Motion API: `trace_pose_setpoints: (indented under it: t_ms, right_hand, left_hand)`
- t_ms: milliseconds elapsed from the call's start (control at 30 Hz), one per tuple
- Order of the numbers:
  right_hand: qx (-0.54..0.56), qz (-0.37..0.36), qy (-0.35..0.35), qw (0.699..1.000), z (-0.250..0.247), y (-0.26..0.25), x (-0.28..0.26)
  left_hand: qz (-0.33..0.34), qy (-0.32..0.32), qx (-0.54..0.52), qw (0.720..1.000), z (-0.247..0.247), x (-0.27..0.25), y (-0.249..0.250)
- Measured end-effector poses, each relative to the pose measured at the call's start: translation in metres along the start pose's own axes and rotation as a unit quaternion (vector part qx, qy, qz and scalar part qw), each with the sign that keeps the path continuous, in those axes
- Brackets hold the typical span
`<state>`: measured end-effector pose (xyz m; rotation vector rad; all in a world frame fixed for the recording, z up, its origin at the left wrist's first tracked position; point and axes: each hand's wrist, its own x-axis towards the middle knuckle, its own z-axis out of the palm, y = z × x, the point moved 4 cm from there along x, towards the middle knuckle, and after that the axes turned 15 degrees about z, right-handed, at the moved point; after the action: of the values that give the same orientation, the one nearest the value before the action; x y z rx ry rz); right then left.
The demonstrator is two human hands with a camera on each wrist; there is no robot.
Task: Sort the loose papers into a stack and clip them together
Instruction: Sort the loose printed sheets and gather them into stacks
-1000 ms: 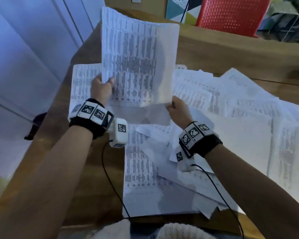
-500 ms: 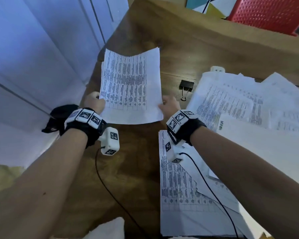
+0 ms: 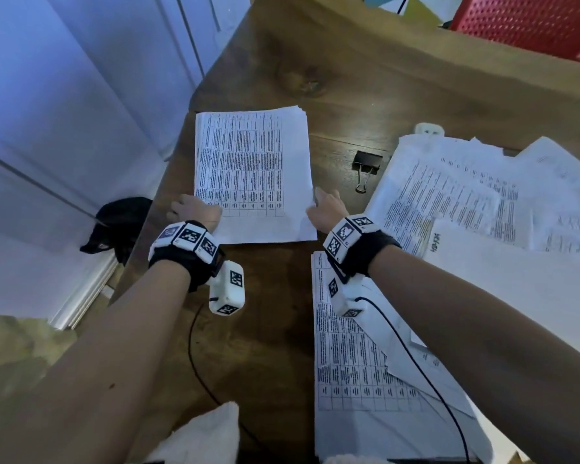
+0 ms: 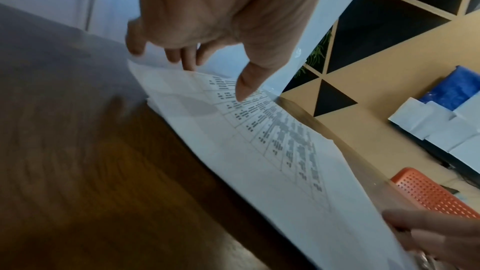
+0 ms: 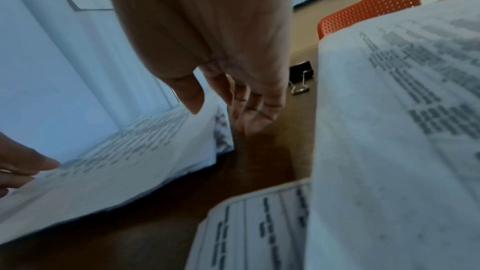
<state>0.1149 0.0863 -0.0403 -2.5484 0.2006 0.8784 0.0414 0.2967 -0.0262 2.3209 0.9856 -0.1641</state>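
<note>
Since the earlier frames, the sheets I held up in both hands have come down flat onto the table point(image 3: 315, 55), near its left edge, forming the stack point(image 3: 253, 175).

Left side: my left hand point(image 3: 195, 212) rests at the stack's near-left corner. In the left wrist view its fingers point(image 4: 182, 56) are straight and spread, and the thumb points down at the top sheet; nothing is gripped. Judgement: it sits there to steady and square that corner while the edges are aligned.

Centre: the stack lies face up, its far edges slightly fanned, so I judge the squaring incomplete.

Right of the stack: my right hand point(image 3: 327, 209) is at the stack's right edge, near the front corner. Its fingers hang loosely and hold nothing. Whether the fingertips touch the edge or the table beside it, I cannot tell.

Further right: the binder clip point(image 3: 367, 165) lies apart from the stack, unused, within reach of the right hand. Clipping is not yet done.

Right portion of the table: the loose papers point(image 3: 449, 192) overlap in a heap reaching toward the near edge, still unsorted.

Not determinable: the sheet count in the stack; the heap's extent, cut off by the frame; the small white object point(image 3: 429, 129) behind the heap, mostly hidden. Both wrist views are blurred.
</note>
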Motion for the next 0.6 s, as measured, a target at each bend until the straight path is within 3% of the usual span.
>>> trace_pose_setpoints:
  t_ms: [100,233,433,600]
  right_hand:
    - [0.038,-0.014,0.016,0.999,-0.016,0.011,-0.003]
    - [0.118,-0.046,0.048,0.991,-0.051,0.043,-0.019]
    - [0.130,-0.030,0.098,0.986,-0.097,0.137,-0.040]
    - [0.072,-0.005,0.109,0.991,-0.110,0.219,-0.049]
  left_hand:
    - [0.030,0.052,-0.024,0.998,0.000,-0.010,0.014]
    - [0.123,0.056,-0.047,0.990,0.014,-0.038,0.051]
    - [0.262,-0.022,-0.088,0.961,0.073,-0.102,0.103]
    - [0.273,-0.090,-0.081,0.955,0.130,-0.163,0.131]
